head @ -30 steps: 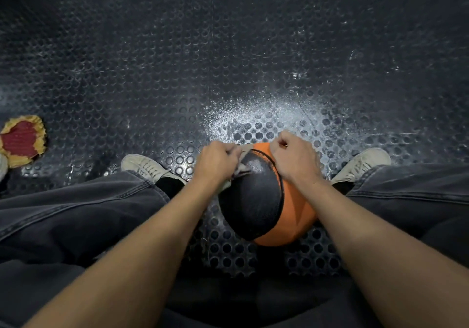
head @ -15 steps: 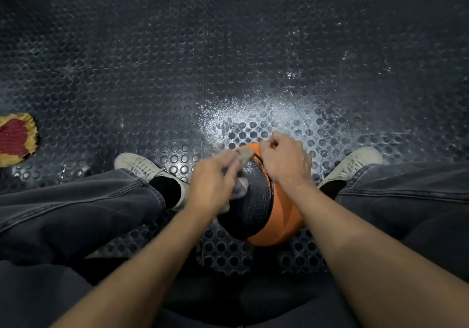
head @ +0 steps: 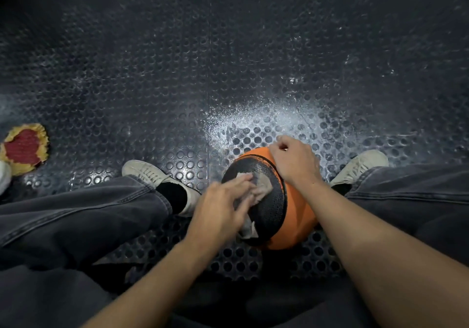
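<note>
one head-worn wide-angle camera covered the scene. it looked forward and steeply down from above the person's legs onto the studded rubber floor [head: 228, 61]. the view sat close: both forearms entered from the bottom edge and filled much of the lower half. the left hand [head: 218, 206] and right hand [head: 295, 163] were framed at the orange and black ball [head: 299, 228], just right of centre. the trouser legs ran in from both sides, with the left shoe [head: 152, 175] and right shoe [head: 363, 163] at mid-height. wide-angle bending curved the floor studs toward the dark corners.
</note>
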